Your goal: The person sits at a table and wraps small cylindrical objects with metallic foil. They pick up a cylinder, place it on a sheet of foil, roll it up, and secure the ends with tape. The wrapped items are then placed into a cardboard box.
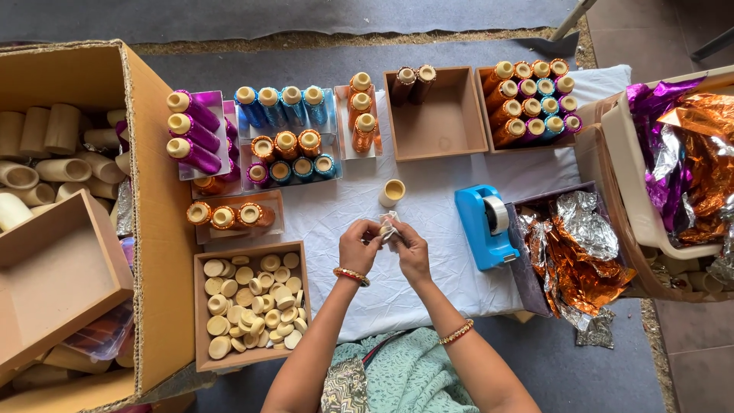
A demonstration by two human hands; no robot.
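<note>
My left hand (358,245) and my right hand (411,251) meet over the white cloth (367,298), both pinching a small piece partly wrapped in silver foil (388,228). Fingers hide most of the piece. A bare cream tube (392,192) stands upright on the cloth just beyond my hands. Each wrist wears a bangle. A wooden box of small cream discs (251,303) sits by my left forearm. The blue tape dispenser (483,224) is to the right of my right hand.
Foil-wrapped tubes in purple, blue and orange lie on trays (284,138) and in a box (527,103) at the back. A nearly empty wooden box (436,113) holds two brown tubes. A large carton (145,214) of bare tubes stands left. Crumpled foil sheets (573,252) fill containers at right.
</note>
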